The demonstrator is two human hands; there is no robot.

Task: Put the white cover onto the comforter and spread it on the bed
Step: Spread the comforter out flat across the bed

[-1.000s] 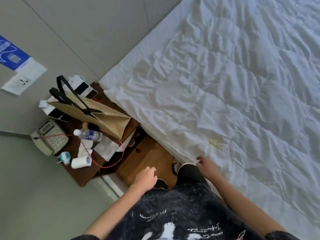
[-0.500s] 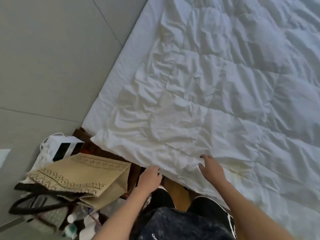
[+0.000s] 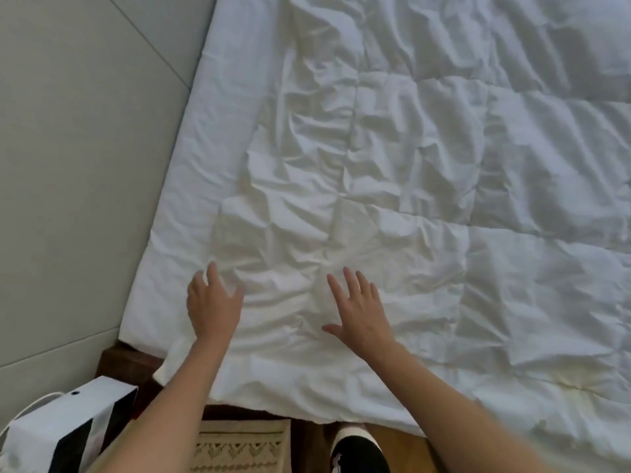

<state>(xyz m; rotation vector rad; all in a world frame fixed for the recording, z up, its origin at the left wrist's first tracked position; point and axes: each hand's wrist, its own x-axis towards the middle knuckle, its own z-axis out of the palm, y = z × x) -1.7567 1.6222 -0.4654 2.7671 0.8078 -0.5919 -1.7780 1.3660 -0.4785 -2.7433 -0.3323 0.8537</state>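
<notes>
Grey wall panels edge the bed [image 3: 218,97], where the covered comforter [image 3: 392,199] lies wrinkled under the left hand [image 3: 212,307] and right hand [image 3: 358,310], fingers spread flat; uneven smoothing could bunch its near corner.

A grey panelled wall [image 3: 75,165] fills the left side, crossed by thin seams. At the lower left stands a white paper bag [image 3: 58,435] with a black stripe and a cord handle — beside it, a tan bag [image 3: 239,445] with a woven zigzag pattern. Dark wooden furniture [image 3: 126,363] shows behind them, possibly a nightstand. Lighter wood floor [image 3: 403,445] lies beside a black-and-white shoe [image 3: 355,452].
</notes>
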